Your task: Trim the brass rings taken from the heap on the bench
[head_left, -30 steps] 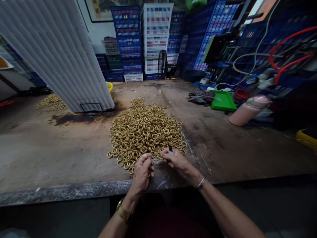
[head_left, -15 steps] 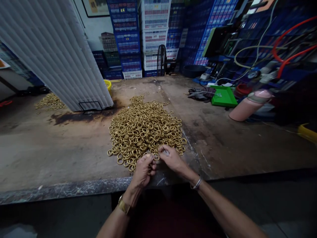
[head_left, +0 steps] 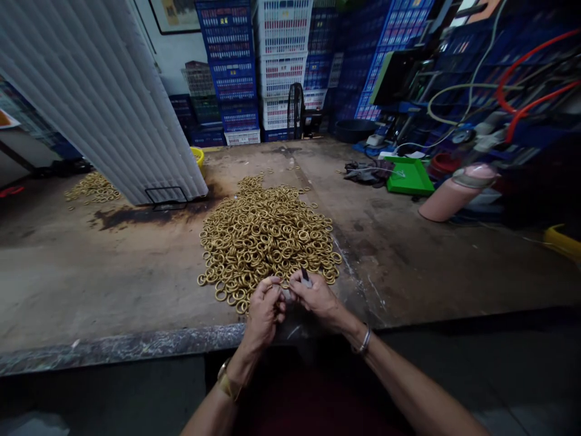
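Observation:
A large heap of brass-coloured rings (head_left: pixel 267 230) lies on the table in front of me. At its near edge, my left hand (head_left: pixel 263 309) is closed with its fingers curled around rings, which the fingers mostly hide. My right hand (head_left: pixel 315 297), closed too, grips a small flat grey tool with a dark end (head_left: pixel 305 278) that pokes up between thumb and fingers. Its exact kind cannot be made out. The fingertips of both hands nearly meet just above the table's front edge, beside the nearest rings.
A tall stack of ribbed white panels (head_left: pixel 113 103) leans at the left by a black wire stand (head_left: pixel 166 198). A smaller ring pile (head_left: pixel 93 188) lies behind it. To the right are a green tray (head_left: pixel 411 175), a dark cloth (head_left: pixel 367 172) and a pink bottle (head_left: pixel 458 192). Crates (head_left: pixel 281 66) rise behind.
The right hand has turned slightly, so the tool's dark end now shows above it. The left fingers have shifted a little and the hands are closer together. The heap looks the same.

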The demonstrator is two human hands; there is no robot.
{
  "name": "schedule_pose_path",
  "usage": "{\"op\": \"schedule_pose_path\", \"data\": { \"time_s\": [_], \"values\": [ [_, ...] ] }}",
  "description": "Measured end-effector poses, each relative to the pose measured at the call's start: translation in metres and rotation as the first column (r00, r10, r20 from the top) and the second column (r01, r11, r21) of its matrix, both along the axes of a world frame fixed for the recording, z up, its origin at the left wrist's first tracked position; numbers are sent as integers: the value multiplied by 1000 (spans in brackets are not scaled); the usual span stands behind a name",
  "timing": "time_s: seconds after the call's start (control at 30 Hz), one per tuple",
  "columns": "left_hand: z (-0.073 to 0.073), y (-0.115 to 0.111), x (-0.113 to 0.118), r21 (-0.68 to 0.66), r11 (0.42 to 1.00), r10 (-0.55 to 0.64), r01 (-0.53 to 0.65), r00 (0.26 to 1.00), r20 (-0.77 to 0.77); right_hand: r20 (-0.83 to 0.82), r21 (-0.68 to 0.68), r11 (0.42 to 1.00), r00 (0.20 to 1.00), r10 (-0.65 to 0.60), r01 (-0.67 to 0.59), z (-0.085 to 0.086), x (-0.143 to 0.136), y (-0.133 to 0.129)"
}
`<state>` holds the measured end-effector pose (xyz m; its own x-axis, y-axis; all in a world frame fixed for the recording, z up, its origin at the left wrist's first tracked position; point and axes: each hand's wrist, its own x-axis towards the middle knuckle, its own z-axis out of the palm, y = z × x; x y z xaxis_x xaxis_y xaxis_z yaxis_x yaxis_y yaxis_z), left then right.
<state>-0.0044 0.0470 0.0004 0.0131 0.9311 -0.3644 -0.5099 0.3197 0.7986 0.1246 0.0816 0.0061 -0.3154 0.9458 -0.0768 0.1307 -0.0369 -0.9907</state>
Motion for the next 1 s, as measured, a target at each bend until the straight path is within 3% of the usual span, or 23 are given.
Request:
{"op": "schedule_pose_path", "data": {
  "time_s": [0.07,0.17,0.33,0.53,0.7,0.8,0.9,1.0],
  "values": [
    [-1,-2,1,55,998,-24,29,996,-80,-111,-136,990,993,29,-44,0,0,0],
    [-1,-4,2,96,994,-36,55,982,-186,-168,-215,975,985,27,-63,0,-1,-1],
    [5,-5,3,230,973,85,5,921,-380,-36,-163,986,999,-17,11,4,-4,-1],
    [9,-7,4,339,941,153,5,886,-438,101,-112,993,994,-36,48,10,-7,0],
    [4,-8,4,193,980,35,51,908,-418,146,-32,999,989,-31,36,6,-7,1],
    [4,-8,3,99,990,-65,102,944,-324,162,3,1000,986,-31,31,8,-7,0],
    [6,-7,1,28,987,-153,159,975,-160,118,-63,998,993,10,-3,14,-6,-1],
    [8,-8,0,42,982,-178,182,981,-83,65,-141,989,997,43,-33,14,-4,-1]
  ]
}}
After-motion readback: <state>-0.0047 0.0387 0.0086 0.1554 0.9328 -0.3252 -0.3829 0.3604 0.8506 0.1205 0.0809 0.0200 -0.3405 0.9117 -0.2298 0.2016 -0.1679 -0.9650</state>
